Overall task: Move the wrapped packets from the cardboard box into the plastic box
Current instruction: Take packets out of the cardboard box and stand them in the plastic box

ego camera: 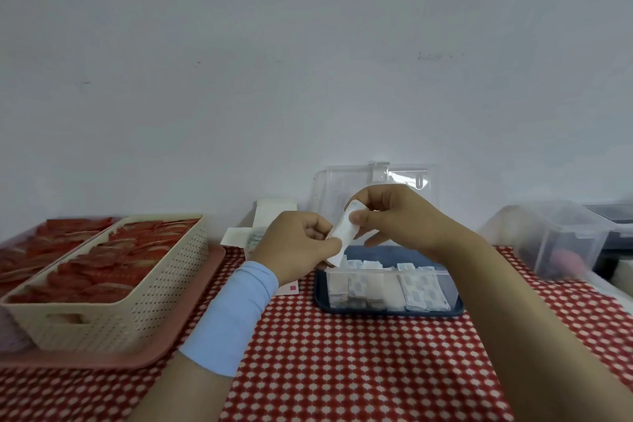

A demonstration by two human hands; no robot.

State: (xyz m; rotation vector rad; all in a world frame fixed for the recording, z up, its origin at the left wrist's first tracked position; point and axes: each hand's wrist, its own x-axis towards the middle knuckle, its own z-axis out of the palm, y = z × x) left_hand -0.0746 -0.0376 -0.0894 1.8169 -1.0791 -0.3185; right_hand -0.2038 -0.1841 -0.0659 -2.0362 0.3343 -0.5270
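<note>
Checkered tablecloth (342, 353) | cream basket (137, 301) left | hands (298, 245) pinching packet (344, 233) screen cardboard box (270, 212)

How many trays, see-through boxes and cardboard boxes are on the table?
Trays: 2, a pink tray and a blue tray
See-through boxes: 2, the plastic box and a side bin
Cardboard boxes: 1, the cardboard box
Total: 5

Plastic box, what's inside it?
Rows of white wrapped packets stand inside the plastic box. The left hand and right hand pinch a single packet that covers the box's back left corner, so I cannot see what is there.
</note>
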